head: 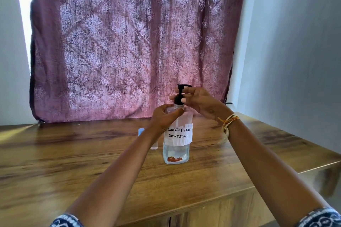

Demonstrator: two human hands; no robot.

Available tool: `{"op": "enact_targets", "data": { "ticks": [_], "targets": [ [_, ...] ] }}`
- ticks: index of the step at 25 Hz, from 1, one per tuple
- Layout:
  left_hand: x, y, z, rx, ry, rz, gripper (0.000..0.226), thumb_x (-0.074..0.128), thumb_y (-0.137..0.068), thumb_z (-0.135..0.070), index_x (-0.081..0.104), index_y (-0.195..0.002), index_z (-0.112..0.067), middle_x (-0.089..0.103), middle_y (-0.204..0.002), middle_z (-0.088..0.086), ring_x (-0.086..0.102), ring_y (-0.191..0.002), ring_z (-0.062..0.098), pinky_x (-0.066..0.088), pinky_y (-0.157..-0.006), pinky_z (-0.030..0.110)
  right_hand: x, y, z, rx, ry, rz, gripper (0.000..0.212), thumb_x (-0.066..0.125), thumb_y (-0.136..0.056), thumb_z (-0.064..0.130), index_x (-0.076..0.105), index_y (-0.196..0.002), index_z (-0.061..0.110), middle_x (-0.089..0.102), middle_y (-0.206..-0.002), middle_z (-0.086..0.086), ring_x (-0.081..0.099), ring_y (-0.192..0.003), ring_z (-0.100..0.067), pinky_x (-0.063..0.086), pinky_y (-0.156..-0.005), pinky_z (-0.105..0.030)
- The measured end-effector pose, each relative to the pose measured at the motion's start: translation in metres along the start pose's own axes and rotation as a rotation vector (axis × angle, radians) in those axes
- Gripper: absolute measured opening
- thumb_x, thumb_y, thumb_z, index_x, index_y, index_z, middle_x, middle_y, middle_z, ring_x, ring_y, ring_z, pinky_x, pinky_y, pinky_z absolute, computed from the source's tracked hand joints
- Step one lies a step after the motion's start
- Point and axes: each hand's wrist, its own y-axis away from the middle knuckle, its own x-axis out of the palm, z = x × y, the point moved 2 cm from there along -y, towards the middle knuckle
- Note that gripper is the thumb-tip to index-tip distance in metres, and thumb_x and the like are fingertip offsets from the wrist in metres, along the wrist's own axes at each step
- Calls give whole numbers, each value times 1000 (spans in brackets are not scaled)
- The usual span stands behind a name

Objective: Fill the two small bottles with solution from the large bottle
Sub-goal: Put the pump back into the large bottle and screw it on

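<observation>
1. Location: the large bottle stands upright on the wooden table, near the centre, well short of the far curtain. A handwritten paper label reads "CONTACT LENS SOLUTION".
2. Left hand: fingers and thumb curl around the bottle's shoulder, steadying it.
3. Right hand: fingers pinch the collar of the black pump head. The likely step is unscrewing the pump to open the bottle.
4. Handling: the bottle is clear, rigid plastic, and the liquid level looks low, so it is probably light and easy to tip. The smooth walls may be slippery; hold at the shoulder or around the labelled body, not by the pump stem.
5. Small bottles: one small bottle with a pale blue cap stands just left of the large bottle, mostly hidden behind the left forearm. The second is not visible; it may sit behind the hands or the large bottle.
6. Cut off: both patterned sleeves leave the near edge of the view.
</observation>
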Motion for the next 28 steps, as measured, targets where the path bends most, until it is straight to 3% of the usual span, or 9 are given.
{"op": "enact_targets", "data": {
  "ticks": [3, 6, 8, 11, 13, 16, 19, 25, 28],
  "targets": [
    [1, 1, -3, 16, -18, 6, 18, 75, -80, -28, 65, -93, -21, 68, -81, -5, 66, -71, 12, 53, -59, 23, 1, -2, -3, -59, 194, -164, 29, 69, -78, -10, 64, -104, 1, 75, -87, -5, 72, -83, -16, 58, -79, -26],
    [1, 4, -6, 52, -39, 20, 13, 73, -83, -25, 60, -83, -27, 64, -75, -8, 65, -60, 3, 52, -53, 17, 12, -5, -9, -91, 294, -257, 35, 78, -74, 1, 64, -106, -3, 68, -69, -4, 64, -66, -15, 54, -66, -25],
    [1, 5, -7, 63, -31, 24, 13, 73, -83, -26, 60, -81, -28, 64, -74, -9, 64, -54, -3, 50, -49, 14, 18, -3, -10, -68, 215, -177, 36, 77, -77, 7, 62, -110, 4, 70, -77, -2, 65, -70, -13, 54, -65, -22],
    [1, 4, -5, 35, -25, 10, 12, 74, -81, -28, 63, -86, -25, 66, -79, -7, 67, -70, 10, 53, -59, 23, 14, 2, -2, 29, -49, -17, 29, 62, -85, 2, 59, -113, 8, 66, -106, -16, 68, -91, -21, 57, -70, -24],
    [2, 3, -4, 23, -14, 4, 12, 74, -81, -26, 64, -86, -23, 67, -80, -6, 66, -73, 15, 55, -63, 26, 8, 3, -1, 24, -53, 3, 28, 53, -89, -9, 59, -113, 3, 70, -105, -17, 70, -92, -21, 57, -69, -21],
    [2, 3, -4, 25, -9, 3, 13, 74, -81, -24, 61, -81, -27, 66, -78, -6, 65, -69, 11, 54, -61, 24, 4, 2, -3, -30, 124, -75, 28, 61, -83, -12, 62, -105, 3, 75, -91, -7, 72, -85, -15, 56, -74, -22],
    [2, 2, -4, 26, -31, -15, 14, 74, -82, -25, 60, -81, -28, 65, -78, -7, 64, -69, 10, 54, -64, 26, 2, 1, -6, -42, 112, -148, 29, 67, -77, -15, 61, -92, 9, 76, -79, -3, 72, -76, -13, 57, -69, -22],
    [2, 1, -1, 25, -48, -21, 13, 74, -82, -26, 61, -81, -30, 65, -81, -8, 66, -78, 17, 55, -77, 36, 6, -1, -8, 36, 40, 6, 42, 56, -86, -13, 53, -127, -4, 69, -109, -13, 69, -101, -20, 58, -86, -28],
    [2, 1, -2, 30, -56, -18, 12, 73, -83, -25, 61, -84, -28, 66, -82, -6, 67, -81, 21, 56, -74, 34, 6, -2, -4, 33, 124, 3, 41, 56, -85, -13, 54, -126, -7, 68, -108, -15, 70, -98, -19, 57, -87, -28]
  ]
}}
